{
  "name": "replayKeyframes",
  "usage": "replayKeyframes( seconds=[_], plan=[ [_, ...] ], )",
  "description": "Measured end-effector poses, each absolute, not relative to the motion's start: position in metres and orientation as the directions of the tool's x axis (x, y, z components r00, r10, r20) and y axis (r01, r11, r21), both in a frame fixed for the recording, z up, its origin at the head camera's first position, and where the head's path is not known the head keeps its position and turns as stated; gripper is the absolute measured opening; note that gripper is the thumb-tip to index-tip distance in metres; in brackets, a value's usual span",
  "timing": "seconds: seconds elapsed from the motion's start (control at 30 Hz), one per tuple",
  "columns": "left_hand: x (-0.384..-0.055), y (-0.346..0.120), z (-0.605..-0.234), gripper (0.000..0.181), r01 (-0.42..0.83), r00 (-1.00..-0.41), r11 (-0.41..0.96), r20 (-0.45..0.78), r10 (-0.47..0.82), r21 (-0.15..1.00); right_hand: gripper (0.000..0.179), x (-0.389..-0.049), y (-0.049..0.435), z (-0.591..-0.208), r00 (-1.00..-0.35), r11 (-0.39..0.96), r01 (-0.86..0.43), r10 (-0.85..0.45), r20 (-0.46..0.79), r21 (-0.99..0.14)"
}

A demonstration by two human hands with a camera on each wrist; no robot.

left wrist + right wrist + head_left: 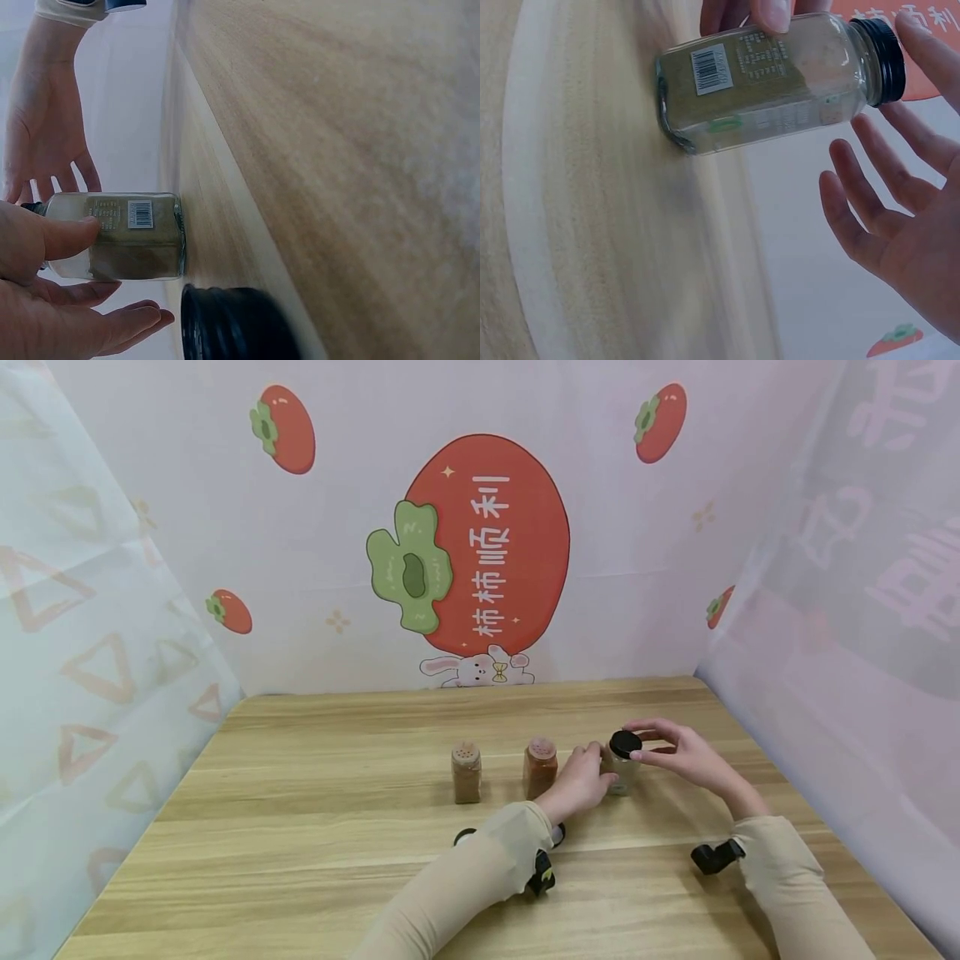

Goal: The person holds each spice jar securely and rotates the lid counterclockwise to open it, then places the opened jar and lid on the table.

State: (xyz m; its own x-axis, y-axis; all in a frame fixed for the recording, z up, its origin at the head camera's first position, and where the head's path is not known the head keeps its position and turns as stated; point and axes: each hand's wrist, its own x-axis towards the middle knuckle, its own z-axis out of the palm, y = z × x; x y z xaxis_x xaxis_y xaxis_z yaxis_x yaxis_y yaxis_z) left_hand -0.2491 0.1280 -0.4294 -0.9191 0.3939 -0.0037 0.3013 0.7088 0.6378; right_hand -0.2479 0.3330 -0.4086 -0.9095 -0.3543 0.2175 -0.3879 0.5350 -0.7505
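Observation:
A glass spice jar (619, 781) with brown-grey powder and a barcode label stands upright toward the table's right side. My left hand (581, 783) grips its body, thumb across the glass (112, 232) in the left wrist view. On top is a black lid (625, 743). My right hand (686, 762) has thumb and index finger at opposite sides of this lid (885, 60), while its other fingers (847, 202) spread free. Left of my hands stand a jar of orange-red powder (541, 772) and a jar of brown powder (466, 777), both showing perforated tops.
Two round black-rimmed pieces, one lid (465, 835) and another lid (558, 833), lie nearer me, partly hidden by my left sleeve (480, 868). One black lid (236, 326) looms close in the left wrist view. Printed cloth (337, 527) encloses the wooden table (300, 827).

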Motion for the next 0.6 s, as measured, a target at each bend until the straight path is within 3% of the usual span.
replayKeyframes(
  seconds=[0.33,0.6],
  plan=[
    [-0.2494,0.1283,-0.4288,0.038,0.3,-0.921,0.718,-0.005,0.39,0.628,0.037,-0.2509,0.3284,-0.4121,-0.917,0.555,-0.394,-0.293,0.27,-0.733],
    [-0.2491,0.1287,-0.4296,0.039,0.311,-0.92,0.719,0.007,0.392,0.622,0.038,-0.2466,0.328,-0.4056,-0.895,0.542,-0.439,-0.337,0.293,-0.716]
  ],
)
